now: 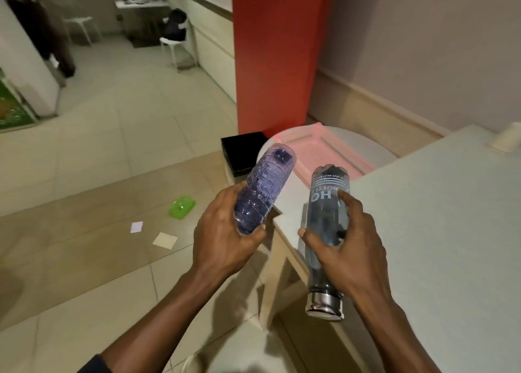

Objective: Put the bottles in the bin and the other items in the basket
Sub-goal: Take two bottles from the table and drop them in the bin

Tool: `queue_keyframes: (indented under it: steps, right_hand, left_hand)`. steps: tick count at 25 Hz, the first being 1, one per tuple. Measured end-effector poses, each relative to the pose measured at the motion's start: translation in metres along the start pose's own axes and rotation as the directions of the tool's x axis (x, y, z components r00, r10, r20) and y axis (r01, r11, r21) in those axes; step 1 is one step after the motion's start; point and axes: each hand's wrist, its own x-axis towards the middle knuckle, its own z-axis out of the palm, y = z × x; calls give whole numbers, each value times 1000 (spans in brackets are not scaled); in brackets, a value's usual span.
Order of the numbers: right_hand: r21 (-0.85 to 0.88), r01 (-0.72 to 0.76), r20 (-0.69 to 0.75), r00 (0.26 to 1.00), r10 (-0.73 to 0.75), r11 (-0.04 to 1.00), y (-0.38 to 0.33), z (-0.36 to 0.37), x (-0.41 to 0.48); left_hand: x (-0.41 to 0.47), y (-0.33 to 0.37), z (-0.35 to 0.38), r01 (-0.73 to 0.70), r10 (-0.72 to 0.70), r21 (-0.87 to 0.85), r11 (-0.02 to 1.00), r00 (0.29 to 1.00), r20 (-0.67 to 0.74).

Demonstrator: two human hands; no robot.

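Observation:
My left hand (225, 237) grips a clear purple-tinted plastic bottle (265, 186), tilted with its base pointing away from me. My right hand (349, 237) holds a dark grey transparent bottle (327, 212) with white lettering and a silver cap at its near end. Both bottles hang over the table's corner. Beyond them a pink basket (324, 152) rests on a round white stool. A black bin (242, 152) stands on the floor to the left of the basket, beside a red pillar.
A white table (437, 231) fills the right side, with a paper cup (507, 138) at its far edge. On the tiled floor lie a green lid (181, 206) and two paper pieces (165, 240). The red pillar (276, 56) rises behind the bin.

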Motion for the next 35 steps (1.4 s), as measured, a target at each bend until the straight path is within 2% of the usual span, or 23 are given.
queue_keyframes:
  steps: [8,11,15,19,22,24,31,35]
  right_hand:
    - [37,88,52,995,-90,995,-114,140,36]
    - [22,128,88,988,-130,991,-144,197,48]
    - [-32,113,157,982,-107,993,-166,263,61]
    - [-121,86,267,962,-51,989,-161,309,82]
    - [-169,60,322,947,-2,984,-153,337,113]
    - [-180,35,359,933,32,983,-150,359,142]
    - [-139,30,468,883,39,990,-168,433,243]
    - [-70,62,495,868,-19,996,-171,459,296]
  left_hand:
    - [47,-130,-105,97,-96,18,995,994,-52]
    - [67,-177,-134,115,-114,26,993,993,-40]
    - [94,-232,-161,136,-137,51,989,991,5]
    - [118,-274,-158,236,-236,17,972,972,8]
    - [137,-304,-145,221,-222,67,973,975,10]
    - [156,-321,-137,275,-278,103,956,960,21]
    - [241,-361,-120,400,-409,220,890,912,-5]
    - [294,-379,-108,448,-459,236,862,888,-11]
